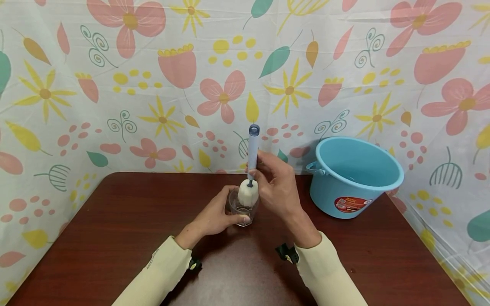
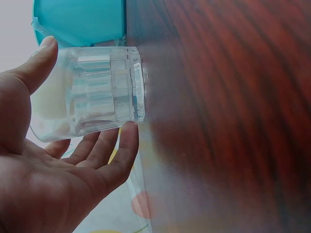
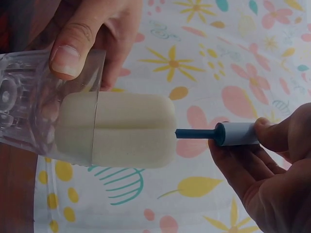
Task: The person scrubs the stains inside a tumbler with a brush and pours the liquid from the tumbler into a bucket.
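Note:
A clear glass (image 2: 99,90) with fluted sides stands upright, its base right at the tabletop. My left hand (image 1: 214,213) grips it, thumb on one side and fingers on the other. In my right hand (image 1: 280,187) is a sponge cup brush (image 1: 252,148), held by the lower part of its pale blue handle between thumb and fingers. The brush points down. Its white sponge head (image 3: 131,128) is partly inside the glass, while the upper part shows above the rim. A thin dark stem joins sponge and handle.
A light blue bucket (image 1: 317,197) with a red label stands on the dark wooden table (image 1: 134,212), right of my right hand. Behind the table hangs a white cloth (image 1: 245,55) printed with flowers and leaves.

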A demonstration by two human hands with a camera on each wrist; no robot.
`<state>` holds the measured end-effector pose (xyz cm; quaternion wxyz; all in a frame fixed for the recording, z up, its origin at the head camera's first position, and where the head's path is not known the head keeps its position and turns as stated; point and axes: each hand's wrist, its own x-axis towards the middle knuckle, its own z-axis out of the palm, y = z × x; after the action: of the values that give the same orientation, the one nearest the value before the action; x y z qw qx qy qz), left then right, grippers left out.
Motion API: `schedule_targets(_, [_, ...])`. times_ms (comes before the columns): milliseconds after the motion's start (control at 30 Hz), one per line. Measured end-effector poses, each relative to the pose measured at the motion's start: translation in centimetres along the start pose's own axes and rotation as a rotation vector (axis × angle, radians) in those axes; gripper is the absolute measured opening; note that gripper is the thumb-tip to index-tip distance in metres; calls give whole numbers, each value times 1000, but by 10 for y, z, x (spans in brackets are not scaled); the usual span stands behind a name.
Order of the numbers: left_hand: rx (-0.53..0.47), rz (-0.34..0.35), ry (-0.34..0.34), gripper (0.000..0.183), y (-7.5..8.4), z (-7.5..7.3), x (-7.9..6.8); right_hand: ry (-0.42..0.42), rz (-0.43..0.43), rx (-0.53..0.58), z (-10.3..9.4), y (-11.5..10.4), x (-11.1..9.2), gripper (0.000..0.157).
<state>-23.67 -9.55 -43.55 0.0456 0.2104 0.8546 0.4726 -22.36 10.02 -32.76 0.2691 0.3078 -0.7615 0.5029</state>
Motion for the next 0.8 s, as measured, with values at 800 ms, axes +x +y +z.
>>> schedule_targets(800, [-5,-5,2,82,-1,0,0,1,49,-19,-1,-4,0,52])
